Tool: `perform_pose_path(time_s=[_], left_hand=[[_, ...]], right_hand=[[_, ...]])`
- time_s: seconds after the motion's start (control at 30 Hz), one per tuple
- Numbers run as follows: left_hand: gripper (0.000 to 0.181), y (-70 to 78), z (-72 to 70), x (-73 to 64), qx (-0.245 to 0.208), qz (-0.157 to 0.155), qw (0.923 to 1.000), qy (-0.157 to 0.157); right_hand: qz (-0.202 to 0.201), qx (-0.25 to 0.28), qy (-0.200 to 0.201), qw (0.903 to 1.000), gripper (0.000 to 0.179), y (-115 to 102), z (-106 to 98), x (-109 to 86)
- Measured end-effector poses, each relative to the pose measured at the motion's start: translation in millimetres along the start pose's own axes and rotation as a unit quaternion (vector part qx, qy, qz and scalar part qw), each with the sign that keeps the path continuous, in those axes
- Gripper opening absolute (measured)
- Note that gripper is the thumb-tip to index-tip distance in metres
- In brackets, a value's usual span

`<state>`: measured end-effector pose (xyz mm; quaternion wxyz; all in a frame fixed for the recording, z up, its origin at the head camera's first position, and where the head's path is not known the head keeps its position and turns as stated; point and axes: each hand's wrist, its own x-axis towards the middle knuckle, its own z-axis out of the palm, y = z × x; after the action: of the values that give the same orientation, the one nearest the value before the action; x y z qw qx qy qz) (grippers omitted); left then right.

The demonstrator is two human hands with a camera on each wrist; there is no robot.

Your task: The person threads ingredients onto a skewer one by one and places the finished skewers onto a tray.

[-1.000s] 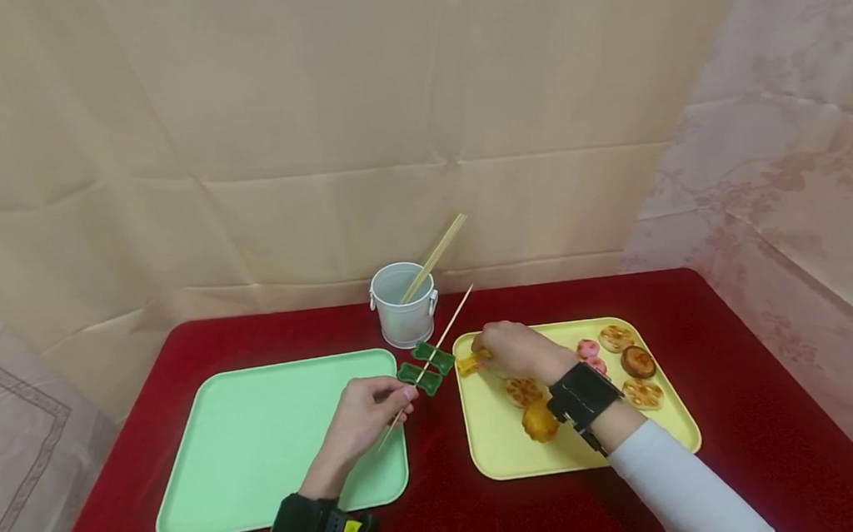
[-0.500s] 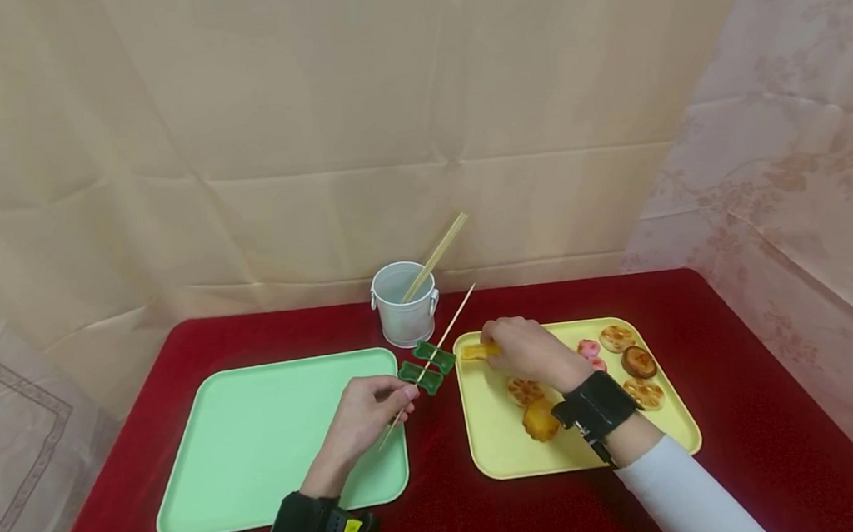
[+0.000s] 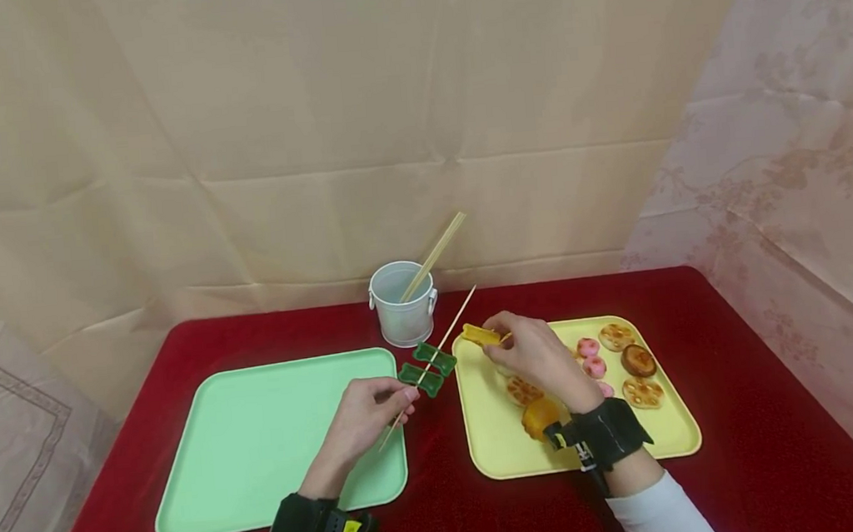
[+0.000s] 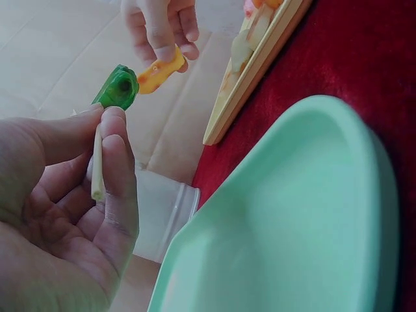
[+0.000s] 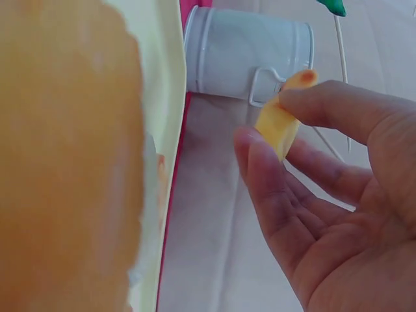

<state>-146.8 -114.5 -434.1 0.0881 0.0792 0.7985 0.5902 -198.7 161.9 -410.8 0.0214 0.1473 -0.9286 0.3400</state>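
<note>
Background: creased beige cloth (image 3: pixel 274 144) stands behind a table under a red cover (image 3: pixel 446 515).
Skewer: thin stick (image 3: pixel 455 322) slants over the gap between the trays, its pointed end toward the table's far edge; two green pieces (image 3: pixel 433 383) sit threaded on it, side by side.
Left hand: (image 3: pixel 366 417) pinches the skewer between thumb and fingertips, just below the nearer green piece, by the right edge of the green tray (image 3: pixel 260 446).
Right hand: (image 3: pixel 531 354) grips the yellow piece (image 3: pixel 480 334) between thumb and fingers, one end jutting free.
Yellow piece, position: raised over the far left corner of the yellow tray (image 3: pixel 497 457), apart from the skewer.
Yellow piece, handling: judged light, smooth and fairly firm, possibly slippery; best held by its sides, ends left exposed.
Skewer, handling: judged light, stiff yet liable to snap under side load; best held low, fingers off the point.
Bucket: (image 3: pixel 404 324) stands near the far edge, spare sticks (image 3: pixel 436 253) leaning inside.
</note>
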Motion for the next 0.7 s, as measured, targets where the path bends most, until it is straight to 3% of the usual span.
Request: perform_pose_path(time_s=[0.2,0.43,0.7], left_hand=[[0.018,-1.7,-0.5,-0.1,-0.004,-0.003,1.0,-0.006],[0.018,-4.6,-2.2,-1.1,0.004,-0.004,0.9999,-0.016],[0.018,-5.0,-5.0,1.1,0.015,0.009,0.9991,-0.039]], right_hand=[[0.04,0.036,0.027,0.9982,0.031,3.5,2.9,-1.2],[0.083,0.112,0.049,0.989,0.031,11.4,-0.4,-0.9],[0.105,0.125,0.062,0.9846,0.036,19.6,-4.0,0.5]])
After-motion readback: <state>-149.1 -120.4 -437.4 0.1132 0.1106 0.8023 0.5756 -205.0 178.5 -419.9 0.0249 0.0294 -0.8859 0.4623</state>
